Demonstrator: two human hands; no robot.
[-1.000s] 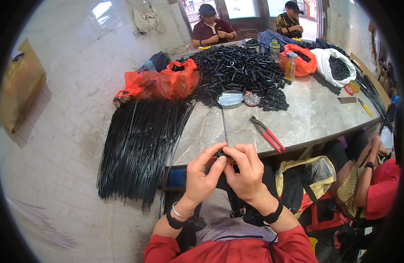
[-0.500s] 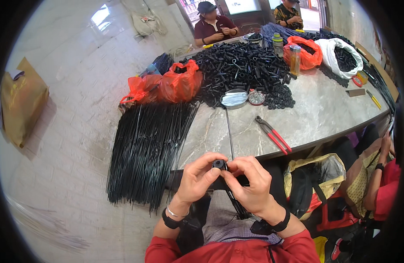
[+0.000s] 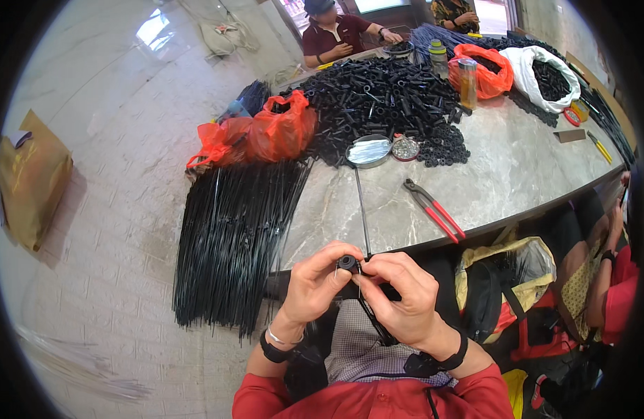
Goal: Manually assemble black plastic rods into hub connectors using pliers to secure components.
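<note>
Close above my lap, my left hand is closed on a small black round fitting with a hole in its end. My right hand pinches beside the same fitting, where a thin silvery wire or pin shows at the fingertips. What else lies between those fingers is hidden. Below the hands, thin black rods slant down over my checked apron. Another thin dark rod runs from the table toward my fingers.
Red-handled pincers lie on the stone table. Behind are a dish of silvery strips, a tin of small metal pieces and a heap of black tubes. Black rods overhang the left edge. Co-workers sit across.
My hands keep nearly the same place, and the silvery wire shows more clearly beside the fitting. Across the table, a person has stretched an arm toward a bowl. The view has shifted slightly.
</note>
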